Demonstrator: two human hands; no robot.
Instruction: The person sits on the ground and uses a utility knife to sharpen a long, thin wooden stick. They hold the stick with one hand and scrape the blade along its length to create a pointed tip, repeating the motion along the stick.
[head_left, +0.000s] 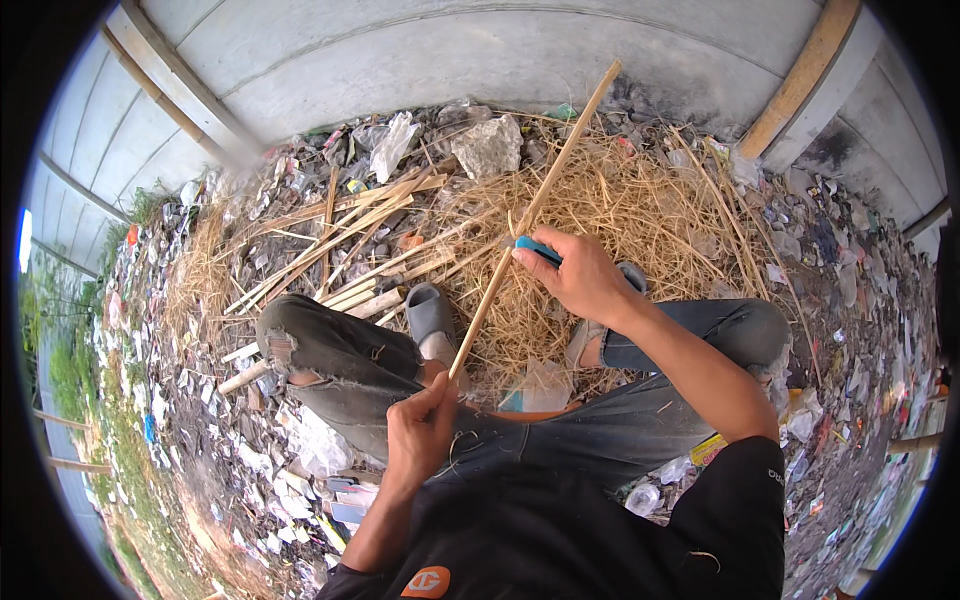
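My left hand [420, 432] grips the near end of a long thin bamboo strip [540, 200] that slants up and away to the right toward the wall. My right hand [580, 275] is closed on a tool with a blue handle [538, 250], held against the strip about halfway along it. Both hands are above my lap; I sit with knees apart in dark ripped jeans, grey slippers [430, 315] on my feet.
A pile of dry straw [620, 200] lies in front of my feet. Split bamboo strips [340, 240] lie at the left of it. A grey rock [490, 148] sits near the concrete wall [450, 60]. Litter and plastic scraps cover the ground on both sides.
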